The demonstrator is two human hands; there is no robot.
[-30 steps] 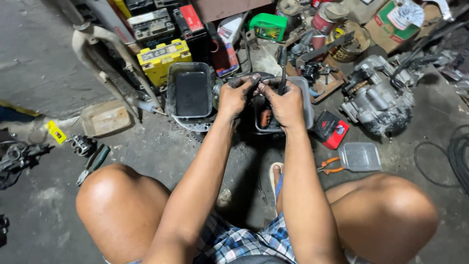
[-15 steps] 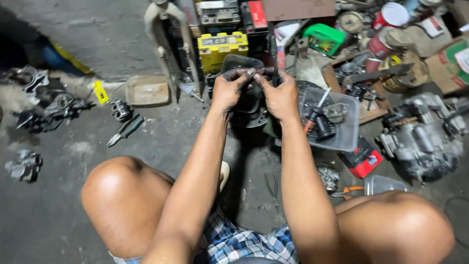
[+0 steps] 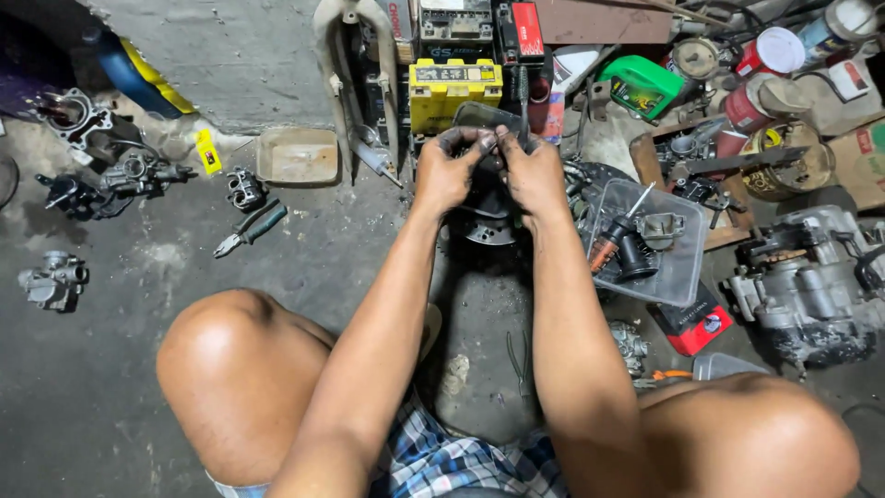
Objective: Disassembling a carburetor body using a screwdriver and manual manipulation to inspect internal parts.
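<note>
- Surface: bare, oil-stained concrete floor [image 3: 277, 55]; the person sits on it, knees at lower left and lower right of the frame. Workshop clutter fills the top and right edges.
- Left hand [image 3: 445, 171] and right hand [image 3: 533, 171]: both at upper centre, fingertips meeting, pinched around a small dark part [image 3: 493, 152]. The part is mostly hidden by the fingers; its kind cannot be told.
- The part is held above a round metal disc [image 3: 489, 231] on the floor, in front of one yellow battery [image 3: 454, 92].
- Change from the earlier frame: the view has shifted; the clear plastic tray [image 3: 650, 244] now lies further right of the hands, and the engine block [image 3: 807, 286] sits at the right edge. The hands remain closed together on the part.
- Count: one clear tray, one beige tub [image 3: 297, 155], one pair of pliers [image 3: 251, 229] at centre left, one green can [image 3: 643, 85] at upper right, two red cans [image 3: 761, 69], three carburettor-like assemblies [image 3: 55, 279] at the left.
</note>
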